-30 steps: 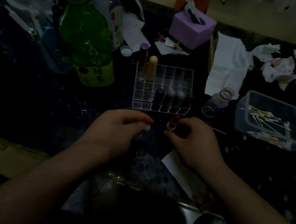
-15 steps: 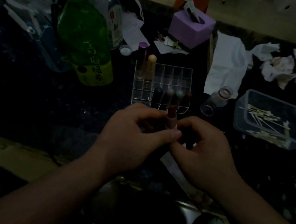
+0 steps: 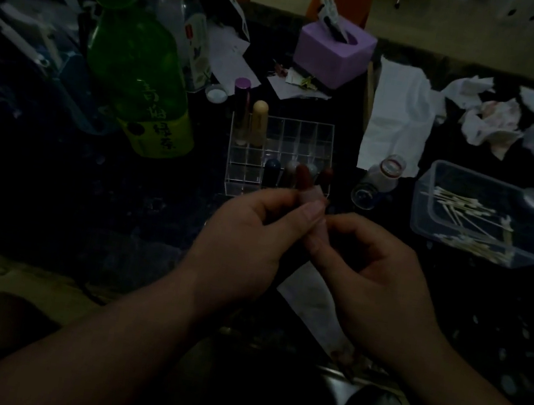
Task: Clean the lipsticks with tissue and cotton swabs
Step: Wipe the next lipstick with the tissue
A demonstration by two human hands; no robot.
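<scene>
Standing almost upright, a red lipstick was gripped by the curled fingers of the left hand, bullet raised beyond them. The right hand was curled beside its base, above a tissue strip; its hold could not be made out. Capped lipsticks were slotted in an acrylic organizer, cotton swabs kept in a plastic tub.

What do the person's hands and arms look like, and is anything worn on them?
The left hand and right hand wear no gloves, and no ring, watch or bracelet shows in the dim light. The left forearm and right forearm are bare to the frame edge, with no sleeves.
</scene>
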